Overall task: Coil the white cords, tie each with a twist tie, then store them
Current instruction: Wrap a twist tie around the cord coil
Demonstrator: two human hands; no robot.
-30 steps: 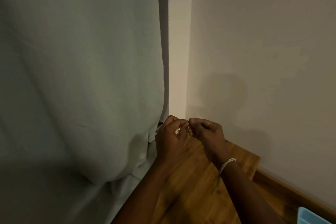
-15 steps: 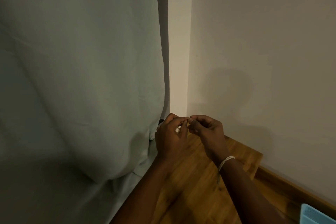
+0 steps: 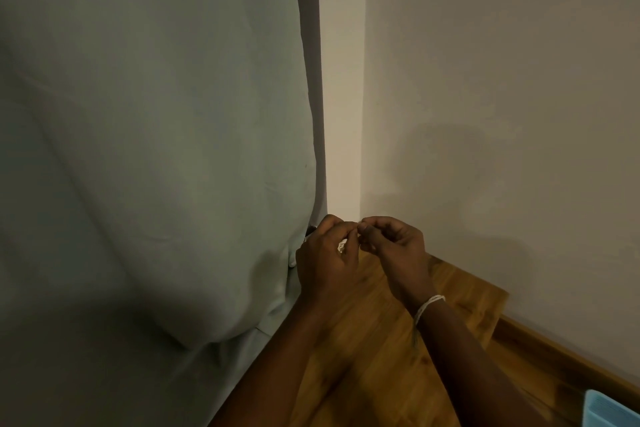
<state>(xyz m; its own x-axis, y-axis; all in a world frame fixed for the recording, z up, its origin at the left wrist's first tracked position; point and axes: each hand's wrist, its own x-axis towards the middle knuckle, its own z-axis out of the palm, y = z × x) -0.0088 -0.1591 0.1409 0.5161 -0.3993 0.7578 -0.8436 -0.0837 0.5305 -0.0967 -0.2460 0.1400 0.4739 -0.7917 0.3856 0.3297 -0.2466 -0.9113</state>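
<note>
My left hand (image 3: 327, 262) and my right hand (image 3: 394, 246) meet fingertip to fingertip above the far corner of a wooden table (image 3: 374, 350). A small white bundle, the coiled white cord (image 3: 342, 246), peeks out of my left hand's curled fingers. Both thumbs and forefingers pinch something thin between them at the top; it is too small and dim to make out as a twist tie. Most of the cord is hidden inside the left palm. A white string band (image 3: 427, 305) circles my right wrist.
A grey-green curtain (image 3: 156, 149) hangs along the table's left edge and bulges over it. Plain walls meet in a corner just behind the hands. A light blue container (image 3: 609, 409) shows at the bottom right corner, beside a wooden ledge (image 3: 561, 360).
Both hands stay pinched together at the same spot over the table corner; only small finger shifts show. The view has drifted slightly.
</note>
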